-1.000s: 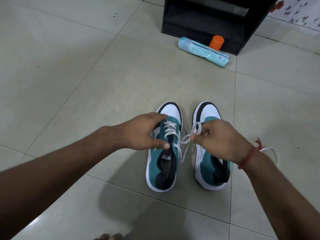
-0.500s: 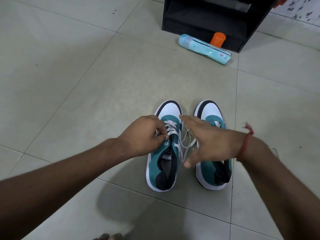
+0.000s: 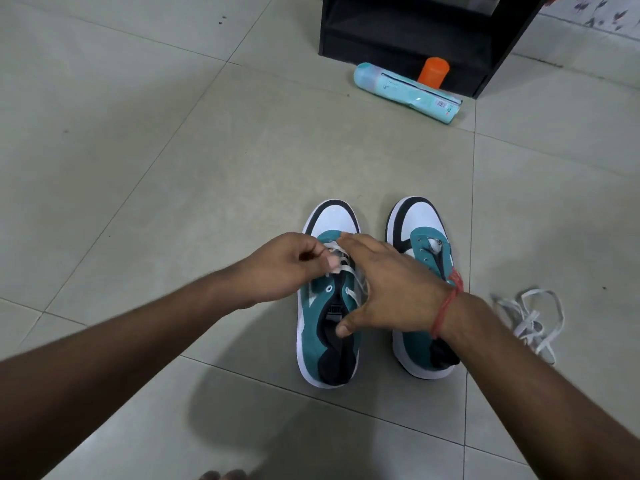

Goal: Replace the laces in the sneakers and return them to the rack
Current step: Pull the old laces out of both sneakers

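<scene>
Left hand [image 3: 277, 268] pinches lace [image 3: 341, 268] over left sneaker [image 3: 327, 299]; right hand [image 3: 391, 289] fingers spread above tongue, probably touching lace, blurred.

The right hand [image 3: 388, 289] covers the inner side and lacing of the left sneaker [image 3: 327, 306], so the white lace [image 3: 349, 270] there shows only in blurred bits. Its wrist hides the right sneaker [image 3: 424, 244] at mid-length. The left hand [image 3: 287, 268] is motion-smeared; its grip can't be read. The black rack [image 3: 398, 29] is cut off by the top edge. Toes [image 3: 221, 475] are clipped at the bottom edge.
</scene>
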